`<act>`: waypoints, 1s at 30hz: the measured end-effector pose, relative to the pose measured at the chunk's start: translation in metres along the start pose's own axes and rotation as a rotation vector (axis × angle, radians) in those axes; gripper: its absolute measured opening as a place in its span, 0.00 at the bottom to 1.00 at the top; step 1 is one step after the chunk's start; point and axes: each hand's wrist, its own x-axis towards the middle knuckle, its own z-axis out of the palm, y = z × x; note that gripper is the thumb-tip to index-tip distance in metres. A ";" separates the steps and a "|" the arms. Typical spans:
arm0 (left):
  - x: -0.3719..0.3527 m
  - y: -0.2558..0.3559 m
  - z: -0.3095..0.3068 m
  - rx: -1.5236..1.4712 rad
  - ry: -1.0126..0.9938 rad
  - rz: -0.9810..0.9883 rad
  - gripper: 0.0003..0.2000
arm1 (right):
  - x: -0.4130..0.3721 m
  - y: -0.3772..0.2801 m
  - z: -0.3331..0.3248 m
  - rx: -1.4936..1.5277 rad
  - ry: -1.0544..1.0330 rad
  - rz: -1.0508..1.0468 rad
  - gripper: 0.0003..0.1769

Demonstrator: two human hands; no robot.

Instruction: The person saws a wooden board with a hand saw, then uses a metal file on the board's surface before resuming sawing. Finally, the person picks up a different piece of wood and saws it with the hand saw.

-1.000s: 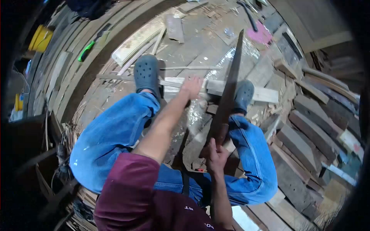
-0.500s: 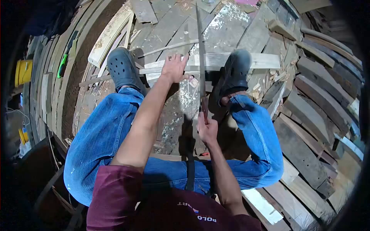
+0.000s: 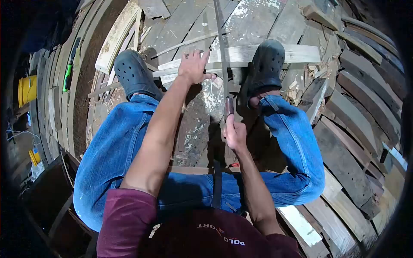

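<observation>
I judge the saw thin and whippy, best held at its handle, where the right hand wraps tight, while the left hand, fingers spread, pins the stiff, light plank at 12 o'clock.

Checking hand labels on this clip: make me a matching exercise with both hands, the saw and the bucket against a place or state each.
1 left hand
2 right hand
3 saw
4 bucket

A yellow, far left
B gripping the saw handle
C resting on the pale plank
D blade across the plank

Pairs: 1-C, 2-B, 3-D, 4-A
</observation>
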 end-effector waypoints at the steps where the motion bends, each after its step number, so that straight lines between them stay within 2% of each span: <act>1: -0.001 0.001 -0.001 -0.006 -0.010 -0.009 0.51 | 0.000 0.000 0.000 -0.008 0.012 -0.017 0.35; 5: -0.001 0.000 0.000 -0.037 0.016 0.000 0.51 | -0.002 0.000 -0.001 0.003 -0.007 -0.012 0.36; 8: -0.003 0.000 -0.001 -0.036 0.008 -0.011 0.49 | -0.002 0.003 0.003 0.111 -0.005 -0.054 0.33; 12: 0.000 -0.002 0.006 -0.046 0.031 0.000 0.49 | -0.002 0.001 0.003 0.059 -0.010 -0.050 0.34; 15: -0.002 -0.002 0.003 -0.059 0.033 -0.002 0.49 | -0.002 0.006 0.001 0.107 -0.020 0.036 0.34; 18: -0.003 -0.001 0.002 -0.066 0.024 -0.010 0.49 | -0.001 0.010 0.001 0.083 -0.012 -0.018 0.35; 25: -0.002 0.000 -0.002 -0.037 -0.041 -0.025 0.50 | -0.001 0.001 0.003 0.050 -0.007 0.004 0.34; 30: -0.004 0.000 -0.002 -0.020 0.011 -0.009 0.49 | -0.002 0.004 0.002 0.085 -0.029 0.005 0.33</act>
